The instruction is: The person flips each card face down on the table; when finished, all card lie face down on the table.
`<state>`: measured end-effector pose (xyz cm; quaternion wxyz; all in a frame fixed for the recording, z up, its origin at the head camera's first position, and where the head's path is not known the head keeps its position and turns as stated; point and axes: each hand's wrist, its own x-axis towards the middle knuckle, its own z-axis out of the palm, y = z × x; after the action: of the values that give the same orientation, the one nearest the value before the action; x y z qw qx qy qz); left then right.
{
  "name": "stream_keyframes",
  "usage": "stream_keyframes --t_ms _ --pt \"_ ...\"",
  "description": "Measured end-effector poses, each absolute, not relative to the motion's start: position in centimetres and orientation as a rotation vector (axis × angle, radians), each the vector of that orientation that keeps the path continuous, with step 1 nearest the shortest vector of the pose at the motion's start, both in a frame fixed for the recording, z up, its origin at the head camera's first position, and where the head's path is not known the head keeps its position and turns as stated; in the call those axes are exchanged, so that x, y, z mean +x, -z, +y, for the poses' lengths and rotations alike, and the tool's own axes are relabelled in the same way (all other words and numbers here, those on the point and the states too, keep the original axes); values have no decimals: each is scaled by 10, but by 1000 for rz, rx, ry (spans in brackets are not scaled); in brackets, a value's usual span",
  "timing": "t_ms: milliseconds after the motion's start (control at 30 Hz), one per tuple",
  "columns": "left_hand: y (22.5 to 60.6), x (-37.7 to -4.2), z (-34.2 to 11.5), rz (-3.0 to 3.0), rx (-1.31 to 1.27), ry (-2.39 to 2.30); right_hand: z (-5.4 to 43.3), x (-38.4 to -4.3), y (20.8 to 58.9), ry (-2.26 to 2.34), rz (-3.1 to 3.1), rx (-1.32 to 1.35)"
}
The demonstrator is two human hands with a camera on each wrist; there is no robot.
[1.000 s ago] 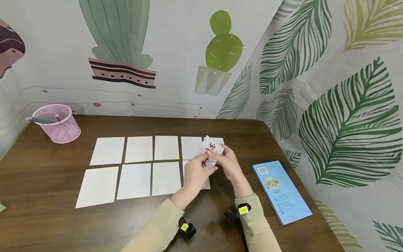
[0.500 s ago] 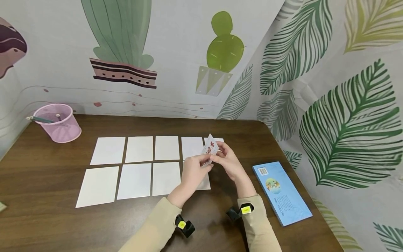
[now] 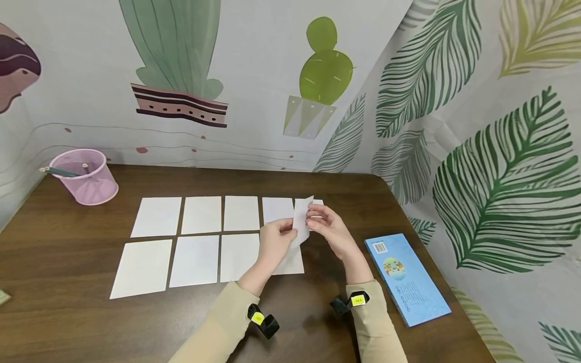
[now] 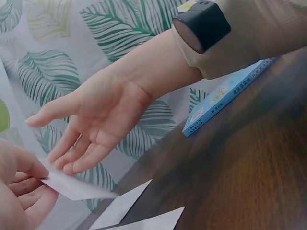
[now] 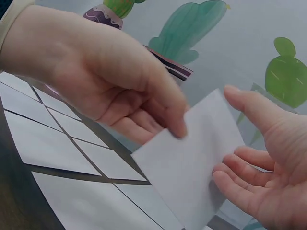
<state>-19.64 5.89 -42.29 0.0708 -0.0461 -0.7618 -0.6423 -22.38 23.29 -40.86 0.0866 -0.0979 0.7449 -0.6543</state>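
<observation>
Over the right end of the laid-out sheets, my left hand (image 3: 274, 243) pinches a white paper sheet (image 3: 301, 218) by its left edge between thumb and fingers. A blank face of this sheet (image 5: 189, 163) shows in the right wrist view, slightly bent. My right hand (image 3: 335, 234) is at the sheet's right side, its fingertips right by the edge. Its thumb stands away from the paper, and the fingers are relaxed, as the right hand (image 4: 103, 112) in the left wrist view shows. Beneath lie several white sheets (image 3: 196, 259) in two rows, partly hidden by the hands.
A blue book (image 3: 406, 279) lies at the right side of the brown wooden table (image 3: 68, 262). At the back left stands a pink mesh pen cup (image 3: 86, 181) with pens in it. A patterned cloth (image 3: 254, 75) hangs behind the table.
The held sheet has been turned: red writing faced the head camera before, now a blank side does. My right hand has let go and moved slightly right; my left still pinches it.
</observation>
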Motion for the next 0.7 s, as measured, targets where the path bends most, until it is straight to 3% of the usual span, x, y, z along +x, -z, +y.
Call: stream_keyframes --t_ms 300,700 --pt "424 -198 58 -2268 35 2201 252 -232 415 2043 2351 56" --pt "437 -196 65 -2283 13 2481 268 -237 422 1927 2296 126"
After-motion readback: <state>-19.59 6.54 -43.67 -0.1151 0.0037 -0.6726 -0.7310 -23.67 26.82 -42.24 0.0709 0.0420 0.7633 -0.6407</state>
